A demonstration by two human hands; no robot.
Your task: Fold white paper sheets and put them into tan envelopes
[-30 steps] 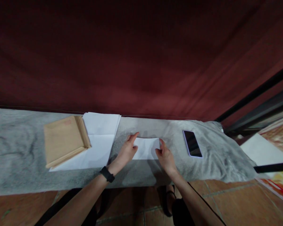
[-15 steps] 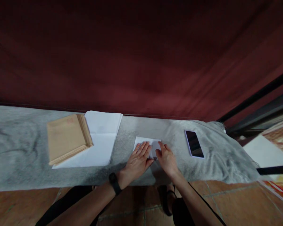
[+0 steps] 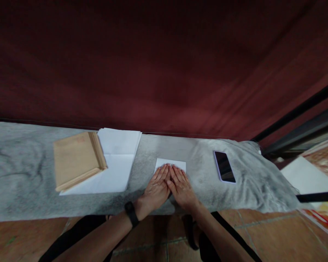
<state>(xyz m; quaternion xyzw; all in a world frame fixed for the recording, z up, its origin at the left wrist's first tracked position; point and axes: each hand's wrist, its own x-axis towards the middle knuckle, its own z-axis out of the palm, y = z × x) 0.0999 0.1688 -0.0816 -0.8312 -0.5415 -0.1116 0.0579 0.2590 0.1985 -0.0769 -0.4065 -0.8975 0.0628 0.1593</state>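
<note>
At the far side, most of the view is filled by a dark red backdrop (image 3: 153, 72); in front of it, a long desk (image 3: 202, 153) is covered in grey cloth. On the left of the desk, a pile of white sheets (image 3: 116, 173) is spread, its top sheet crossed by a crease; these are touched by neither hand, and any work on them is judged to be left. Over the left part of that pile, a stack of brown envelopes (image 3: 76, 156) is laid at a slant; it too is left alone.

At the near middle, the left hand (image 3: 156, 189) and the right hand (image 3: 182, 187) are laid flat, close together, with fingertips pointed to the far side; nothing is enclosed by either grip, the fingers being stretched straight. Beneath them, a small white paper (image 3: 180, 165) is pressed to the desk, its far strip alone being exposed; from its size beside the sheets, folding is judged to be well advanced, and a flattening of it to be in hand; whether its near edge is fully creased cannot be told. To the right, well apart, a phone (image 3: 224, 167) is laid untouched; on the left wrist, a black watch (image 3: 131, 214) is worn.
</note>
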